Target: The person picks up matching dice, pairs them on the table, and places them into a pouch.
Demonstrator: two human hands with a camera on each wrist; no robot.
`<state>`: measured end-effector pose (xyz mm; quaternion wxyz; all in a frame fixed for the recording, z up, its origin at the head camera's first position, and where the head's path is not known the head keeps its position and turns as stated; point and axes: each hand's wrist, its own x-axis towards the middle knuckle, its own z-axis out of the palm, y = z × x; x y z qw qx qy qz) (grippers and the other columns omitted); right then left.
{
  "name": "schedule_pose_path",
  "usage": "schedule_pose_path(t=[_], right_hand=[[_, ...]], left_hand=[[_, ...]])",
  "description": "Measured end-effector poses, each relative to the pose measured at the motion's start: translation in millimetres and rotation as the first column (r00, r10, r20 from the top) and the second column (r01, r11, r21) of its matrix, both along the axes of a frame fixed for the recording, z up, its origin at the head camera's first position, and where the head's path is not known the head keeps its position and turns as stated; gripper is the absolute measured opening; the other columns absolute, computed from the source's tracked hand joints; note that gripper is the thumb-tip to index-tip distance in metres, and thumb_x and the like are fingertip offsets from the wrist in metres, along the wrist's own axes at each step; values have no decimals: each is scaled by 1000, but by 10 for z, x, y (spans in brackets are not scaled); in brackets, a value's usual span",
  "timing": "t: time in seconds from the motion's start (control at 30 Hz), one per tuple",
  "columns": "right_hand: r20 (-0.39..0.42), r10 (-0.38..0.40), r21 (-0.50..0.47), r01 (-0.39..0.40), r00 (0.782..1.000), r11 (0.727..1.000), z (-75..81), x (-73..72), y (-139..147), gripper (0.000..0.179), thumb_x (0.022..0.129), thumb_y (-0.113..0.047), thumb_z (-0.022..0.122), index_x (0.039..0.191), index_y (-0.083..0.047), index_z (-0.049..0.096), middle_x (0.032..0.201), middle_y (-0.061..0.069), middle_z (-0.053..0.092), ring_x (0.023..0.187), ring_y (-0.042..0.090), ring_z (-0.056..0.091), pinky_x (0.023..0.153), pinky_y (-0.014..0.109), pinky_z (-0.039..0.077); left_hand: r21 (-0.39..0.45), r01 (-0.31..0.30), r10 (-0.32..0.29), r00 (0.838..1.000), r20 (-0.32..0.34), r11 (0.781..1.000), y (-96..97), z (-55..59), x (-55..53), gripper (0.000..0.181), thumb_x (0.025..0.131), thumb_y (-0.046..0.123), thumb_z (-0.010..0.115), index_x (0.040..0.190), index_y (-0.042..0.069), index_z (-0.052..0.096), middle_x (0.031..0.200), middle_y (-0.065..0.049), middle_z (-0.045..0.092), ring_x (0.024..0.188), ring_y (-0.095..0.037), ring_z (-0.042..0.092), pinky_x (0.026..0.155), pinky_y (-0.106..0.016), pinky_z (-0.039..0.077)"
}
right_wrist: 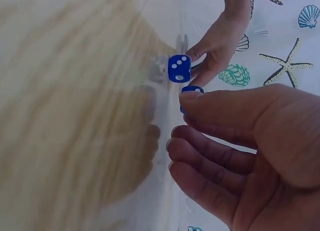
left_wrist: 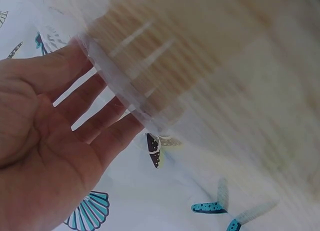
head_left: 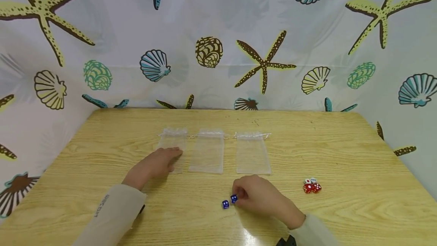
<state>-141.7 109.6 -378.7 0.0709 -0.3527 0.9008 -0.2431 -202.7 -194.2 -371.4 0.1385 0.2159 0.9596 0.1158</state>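
Observation:
Three sheer white drawstring pouches lie flat in a row on the table: a left pouch, a middle pouch and a right pouch. My left hand rests over the left pouch with its fingers extended, covering part of it; the left wrist view shows the same straight fingers. Nearer me, my right hand pinches a blue die between thumb and forefinger, low over the table. A second blue die sits just left of it, white pips showing.
On the right, a tight cluster of red dice and white dice stands on the wooden table. A white cloth printed with shells and starfish hangs behind the table and along both sides.

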Motion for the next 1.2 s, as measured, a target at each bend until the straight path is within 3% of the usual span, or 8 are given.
schedule_pose_path(t=[0.33,0.53,0.77,0.97,1.2], right_hand=[[1,17,21,-17,1000,1000,-24,7,-67,12,78,-6,74,80,-13,64,68,-8,53,62,0,41,54,16,36],[38,0,15,-1,999,1000,-35,8,-65,13,77,-5,74,82,-13,65,69,-7,53,62,0,41,54,16,37],[74,-4,10,3,997,1000,-40,-5,-41,14,78,-6,73,89,-10,65,73,-5,56,64,1,45,58,18,41],[66,-10,21,8,998,1000,-32,-17,-14,15,78,-7,71,92,-9,65,74,-6,58,68,2,49,62,18,43],[66,-22,28,20,998,999,17,-36,35,18,78,-6,72,95,-8,65,78,-4,59,70,5,51,64,21,45]], left_hand=[[-16,-4,4,1000,-17,1000,4,5,12,53,92,5,60,141,-3,43,148,-24,37,132,-47,36,106,-57,33],[20,10,-9,999,-38,1000,5,-10,14,51,91,2,61,138,-5,44,145,-28,38,130,-48,38,104,-56,36],[74,-32,34,999,-35,997,3,-41,3,56,90,-2,59,141,-7,36,148,-34,26,132,-53,30,104,-60,34],[54,-46,47,999,-21,997,0,-48,-10,59,90,0,60,142,-8,34,149,-33,25,135,-50,28,106,-58,33],[-6,-73,73,997,-5,997,9,-53,-28,53,92,6,60,140,-6,40,146,-29,37,133,-45,36,107,-54,34]])
